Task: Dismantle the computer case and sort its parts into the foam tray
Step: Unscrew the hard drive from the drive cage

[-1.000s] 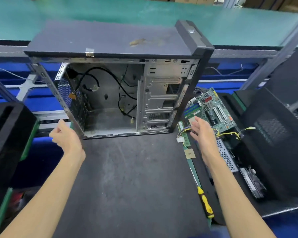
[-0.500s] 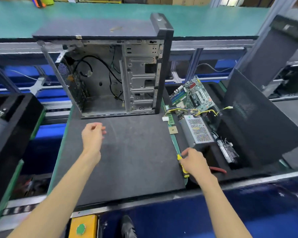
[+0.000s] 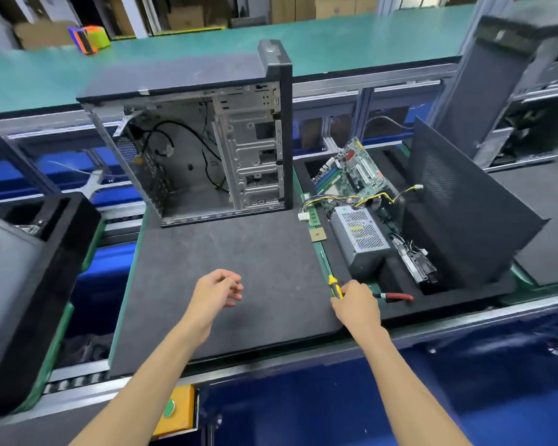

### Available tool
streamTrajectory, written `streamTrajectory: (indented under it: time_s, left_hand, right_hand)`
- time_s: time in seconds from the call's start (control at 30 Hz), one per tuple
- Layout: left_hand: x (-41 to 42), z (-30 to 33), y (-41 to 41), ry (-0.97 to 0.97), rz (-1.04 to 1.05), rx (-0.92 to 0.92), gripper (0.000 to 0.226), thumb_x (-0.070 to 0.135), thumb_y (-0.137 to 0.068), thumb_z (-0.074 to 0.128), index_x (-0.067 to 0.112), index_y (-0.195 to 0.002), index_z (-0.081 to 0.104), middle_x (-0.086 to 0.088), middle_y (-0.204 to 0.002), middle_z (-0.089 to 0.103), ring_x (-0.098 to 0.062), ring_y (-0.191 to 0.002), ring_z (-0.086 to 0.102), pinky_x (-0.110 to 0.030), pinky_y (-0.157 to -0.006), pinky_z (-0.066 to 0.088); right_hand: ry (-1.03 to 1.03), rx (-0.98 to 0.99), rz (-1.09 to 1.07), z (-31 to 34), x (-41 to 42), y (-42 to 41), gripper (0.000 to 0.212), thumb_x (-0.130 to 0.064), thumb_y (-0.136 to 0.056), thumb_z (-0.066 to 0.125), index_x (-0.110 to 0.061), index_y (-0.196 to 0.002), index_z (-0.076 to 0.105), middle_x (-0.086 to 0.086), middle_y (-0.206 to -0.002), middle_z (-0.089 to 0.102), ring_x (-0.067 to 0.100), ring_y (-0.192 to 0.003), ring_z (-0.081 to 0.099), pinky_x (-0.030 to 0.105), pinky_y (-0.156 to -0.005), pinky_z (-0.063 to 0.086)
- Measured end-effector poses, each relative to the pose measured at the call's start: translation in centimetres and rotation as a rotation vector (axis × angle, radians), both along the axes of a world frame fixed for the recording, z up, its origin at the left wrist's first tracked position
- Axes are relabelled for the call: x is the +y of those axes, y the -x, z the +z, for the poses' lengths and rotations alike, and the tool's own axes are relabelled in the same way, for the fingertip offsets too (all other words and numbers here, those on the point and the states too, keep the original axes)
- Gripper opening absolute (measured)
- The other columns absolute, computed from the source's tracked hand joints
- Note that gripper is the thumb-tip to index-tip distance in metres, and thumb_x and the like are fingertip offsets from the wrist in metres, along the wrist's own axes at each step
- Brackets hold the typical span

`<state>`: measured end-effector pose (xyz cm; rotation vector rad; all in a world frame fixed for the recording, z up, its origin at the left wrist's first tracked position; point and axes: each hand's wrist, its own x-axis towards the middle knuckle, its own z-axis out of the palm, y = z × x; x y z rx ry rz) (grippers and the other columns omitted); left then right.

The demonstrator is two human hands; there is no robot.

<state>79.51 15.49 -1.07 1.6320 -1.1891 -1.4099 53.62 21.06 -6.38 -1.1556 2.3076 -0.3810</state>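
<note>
Case: open grey metal computer case (image 3: 207, 149) upright at the mat's far edge.
Right hand (image 3: 356, 305): gripping yellow-handled screwdriver (image 3: 335, 286) beside black foam tray (image 3: 397, 309).
Left hand (image 3: 218, 291): loosely curled, holding nothing.

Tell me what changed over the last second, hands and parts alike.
The right hand pulled back from beside the motherboard toward the near edge and took hold of the yellow-handled screwdriver. The left hand drew back from the computer case and now hangs over the mat, fingers loosely curled, holding nothing. The case, motherboard and power supply stayed where they were.
</note>
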Motion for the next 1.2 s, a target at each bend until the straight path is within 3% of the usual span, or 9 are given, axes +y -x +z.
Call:
streamTrajectory:
  time_s: [0.13,0.23,0.33,0.53,0.67,0.8,0.9,1.03,1.2]
  left_hand:
    - [-0.7,0.2,1.9,0.007,-0.054,0.025,0.022,-0.001,-0.097,0.046,0.008,-0.088,0.064,-0.007,-0.077,0.066,-0.021,-0.066,0.062,-0.029,-0.064,0.049]
    - [-1.9,0.6,3.6,0.005,-0.097,0.051,0.022,-0.001,-0.096,0.045,0.008,-0.088,0.064,-0.007,-0.077,0.066,-0.021,-0.067,0.062,-0.03,-0.065,0.049]
    - [-3.3,1.2,5.8,0.014,-0.142,0.084,0.023,-0.001,-0.095,0.045,0.008,-0.088,0.064,-0.007,-0.077,0.067,-0.021,-0.067,0.062,-0.031,-0.066,0.05]
    - [-4.7,2.6,13.8,0.047,-0.315,0.161,0.023,-0.001,-0.094,0.047,0.01,-0.086,0.065,-0.005,-0.075,0.067,-0.016,-0.061,0.062,-0.028,-0.062,0.051]
    - [-4.0,4.9,20.4,0.069,-0.442,0.248,0.022,-0.002,-0.095,0.047,0.009,-0.086,0.064,-0.004,-0.074,0.065,-0.014,-0.059,0.062,-0.03,-0.064,0.051]
    - [-3.3,8.6,26.6,0.146,-0.473,0.343,0.022,-0.004,-0.093,0.045,0.009,-0.088,0.062,-0.001,-0.07,0.063,-0.011,-0.056,0.059,-0.025,-0.057,0.052]
    - [-2.4,11.8,31.3,0.217,-0.486,0.436,0.026,-0.006,-0.093,0.042,0.01,-0.086,0.061,-0.002,-0.07,0.061,-0.012,-0.055,0.058,-0.022,-0.053,0.052]
    - [-0.4,15.4,38.1,0.281,-0.514,0.56,0.03,-0.006,-0.094,0.038,0.013,-0.085,0.059,-0.002,-0.069,0.061,-0.014,-0.057,0.058,-0.022,-0.053,0.051]
    - [2.3,17.2,48.2,0.215,-0.523,0.591,0.023,-0.008,-0.093,0.042,0.01,-0.092,0.056,-0.004,-0.071,0.06,-0.014,-0.058,0.06,-0.024,-0.052,0.052]
  right_hand:
    - [0.096,0.056,-0.059,0.6,0.3,0.5,0.02,-0.035,-0.093,0.065,-0.016,-0.099,0.066,0.004,-0.107,0.057,0.028,-0.09,0.061,0.035,-0.068,0.041]
    - [0.227,-0.004,-0.109,1.9,1.0,1.4,0.015,-0.038,-0.091,0.062,-0.024,-0.088,0.059,-0.004,-0.097,0.056,0.021,-0.079,0.057,0.035,-0.064,0.039]
    - [0.29,-0.054,-0.109,3.7,1.8,3.0,0.013,-0.036,-0.094,0.059,-0.029,-0.09,0.049,-0.011,-0.083,0.061,0.007,-0.07,0.059,0.031,-0.057,0.04]
    - [0.444,-0.101,-0.145,7.8,4.7,7.9,0.015,-0.03,-0.093,0.053,-0.038,-0.089,0.041,-0.004,-0.071,0.064,0.006,-0.061,0.061,0.033,-0.056,0.046]
    - [0.578,-0.073,-0.247,10.8,7.4,11.9,0.008,-0.034,-0.085,0.051,-0.039,-0.089,0.045,-0.017,-0.067,0.061,0.005,-0.056,0.051,0.017,-0.051,0.04]
    - [0.8,-0.066,-0.336,13.4,9.5,16.1,0.015,-0.02,-0.091,0.055,-0.034,-0.09,0.059,-0.009,-0.07,0.06,0.004,-0.054,0.045,0.014,-0.05,0.037]
    - [0.925,-0.066,-0.398,15.0,10.4,19.6,0.017,-0.023,-0.087,0.051,-0.031,-0.09,0.065,-0.005,-0.067,0.058,0.006,-0.053,0.04,0.014,-0.048,0.032]
    - [0.992,-0.081,-0.496,16.1,10.5,25.9,0.019,-0.028,-0.086,0.046,-0.039,-0.088,0.061,-0.005,-0.068,0.063,0.005,-0.053,0.044,0.016,-0.051,0.036]
    - [0.928,-0.172,-0.571,15.2,9.5,35.6,0.014,-0.032,-0.092,0.047,-0.037,-0.093,0.06,-0.006,-0.076,0.07,0.009,-0.059,0.051,0.033,-0.058,0.044]
